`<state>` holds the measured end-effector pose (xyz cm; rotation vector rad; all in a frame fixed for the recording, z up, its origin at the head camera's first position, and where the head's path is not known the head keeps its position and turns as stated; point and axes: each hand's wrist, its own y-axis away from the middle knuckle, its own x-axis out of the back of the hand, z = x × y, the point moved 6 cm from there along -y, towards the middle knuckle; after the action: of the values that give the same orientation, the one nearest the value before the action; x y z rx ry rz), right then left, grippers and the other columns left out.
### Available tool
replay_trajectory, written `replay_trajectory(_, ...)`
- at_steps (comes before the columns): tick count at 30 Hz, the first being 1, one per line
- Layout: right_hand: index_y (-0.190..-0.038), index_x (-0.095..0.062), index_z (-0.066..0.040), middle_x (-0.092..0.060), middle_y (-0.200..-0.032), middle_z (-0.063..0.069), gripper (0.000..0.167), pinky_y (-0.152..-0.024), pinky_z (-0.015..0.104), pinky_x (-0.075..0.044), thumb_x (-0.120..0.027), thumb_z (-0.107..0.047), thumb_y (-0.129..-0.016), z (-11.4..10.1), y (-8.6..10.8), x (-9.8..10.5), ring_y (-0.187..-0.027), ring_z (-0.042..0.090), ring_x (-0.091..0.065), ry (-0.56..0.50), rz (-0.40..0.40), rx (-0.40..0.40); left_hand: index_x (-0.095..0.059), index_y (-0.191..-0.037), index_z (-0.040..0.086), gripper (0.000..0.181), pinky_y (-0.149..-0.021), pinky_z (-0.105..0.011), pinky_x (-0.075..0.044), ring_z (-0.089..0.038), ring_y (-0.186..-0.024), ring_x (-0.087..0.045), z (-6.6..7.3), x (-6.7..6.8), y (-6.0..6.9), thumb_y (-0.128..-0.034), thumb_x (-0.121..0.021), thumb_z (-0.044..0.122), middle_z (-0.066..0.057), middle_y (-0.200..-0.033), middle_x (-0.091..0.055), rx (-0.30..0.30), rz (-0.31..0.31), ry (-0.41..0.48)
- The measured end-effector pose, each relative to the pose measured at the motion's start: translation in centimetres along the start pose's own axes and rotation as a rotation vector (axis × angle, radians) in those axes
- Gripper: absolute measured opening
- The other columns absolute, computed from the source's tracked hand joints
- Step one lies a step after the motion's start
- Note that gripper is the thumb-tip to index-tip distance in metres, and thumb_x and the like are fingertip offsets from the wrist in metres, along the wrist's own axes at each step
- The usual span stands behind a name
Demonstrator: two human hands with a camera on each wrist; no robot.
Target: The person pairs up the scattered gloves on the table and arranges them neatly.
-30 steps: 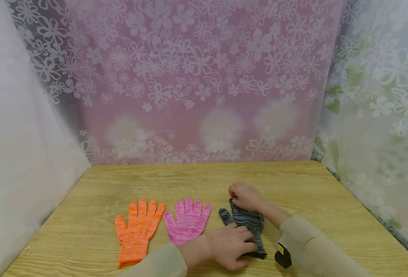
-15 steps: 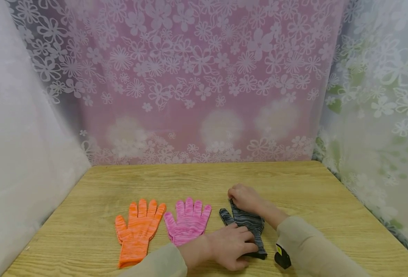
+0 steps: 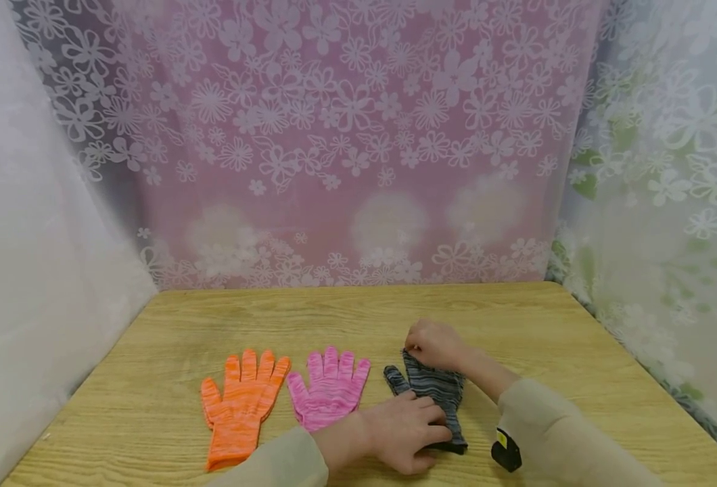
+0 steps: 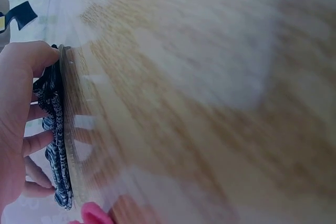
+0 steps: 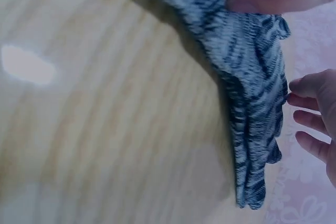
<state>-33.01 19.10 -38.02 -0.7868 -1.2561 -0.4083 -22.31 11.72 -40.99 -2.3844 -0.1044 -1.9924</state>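
Observation:
A dark grey striped knit glove point(image 3: 434, 385) lies on the table at the right of the row. My left hand point(image 3: 404, 433) rests across its palm and cuff; in the left wrist view the thumb is at the cuff and the spread fingers touch the knit. At the glove's far end my right hand point(image 3: 437, 346) pinches the tip of one glove finger, thumb and forefinger close together at its edge in the right wrist view. The right hand covers the glove's other fingertips in the head view. A pink glove point(image 3: 329, 389) and an orange glove point(image 3: 239, 406) lie flat to the left.
The wood-grain table point(image 3: 273, 318) is enclosed by a pink floral curtain point(image 3: 358, 149) behind and pale sheets at both sides. A black wrist strap point(image 3: 506, 451) with a yellow mark hangs below the right sleeve. My left forearm passes close to the pink glove's cuff.
My right wrist and sleeve have shifted slightly to the right, with the fingers still at the grey glove's tip. The left hand and the gloves look unmoved.

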Motion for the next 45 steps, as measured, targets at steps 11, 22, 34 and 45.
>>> replay_trajectory(11,-0.092,-0.073,-0.010,-0.061,-0.090,0.002,0.012,-0.068,0.028,-0.048,-0.070,-0.007,-0.080,-0.6,0.6,-0.6,-0.082,0.018,-0.057,-0.058,-0.081,0.006,-0.052,-0.127,0.028,0.038,-0.083,-0.020,-0.036,-0.004,-0.108,-0.044,0.1,0.0,0.0,-0.0924,-0.047,0.045,0.010,-0.120,-0.048,-0.009,0.004,-0.006)
replay_trajectory(22,-0.081,-0.071,-0.014,-0.061,-0.081,-0.004,0.002,-0.064,0.026,-0.047,-0.072,-0.014,-0.079,-0.4,1.4,0.5,-0.075,0.013,-0.056,-0.086,-0.051,0.079,-0.052,-0.127,0.028,0.039,-0.083,-0.020,-0.036,-0.004,-0.108,-0.044,-0.1,0.2,0.1,-0.0926,-0.047,0.045,0.010,-0.121,-0.048,-0.012,0.013,-0.023)
replay_trajectory(34,-0.078,-0.068,-0.016,-0.055,-0.078,-0.005,0.004,-0.062,0.023,-0.044,-0.072,-0.015,-0.079,-1.5,2.2,-0.6,-0.070,0.011,-0.050,-0.044,-0.028,0.094,-0.052,-0.126,0.028,0.039,-0.083,-0.020,-0.037,-0.005,-0.107,-0.044,0.1,0.2,0.1,-0.0922,-0.047,0.046,0.010,-0.121,-0.048,-0.005,0.018,-0.042)
replay_trajectory(45,-0.082,-0.067,-0.009,-0.058,-0.081,0.000,0.009,-0.060,0.025,-0.046,-0.071,-0.002,-0.077,0.5,3.5,1.7,-0.071,0.014,-0.056,-0.154,0.117,0.027,-0.052,-0.127,0.028,0.039,-0.082,-0.020,-0.036,-0.004,-0.108,-0.044,0.2,0.3,0.2,-0.0923,-0.047,0.045,0.010,-0.121,-0.048,0.002,0.018,-0.033)
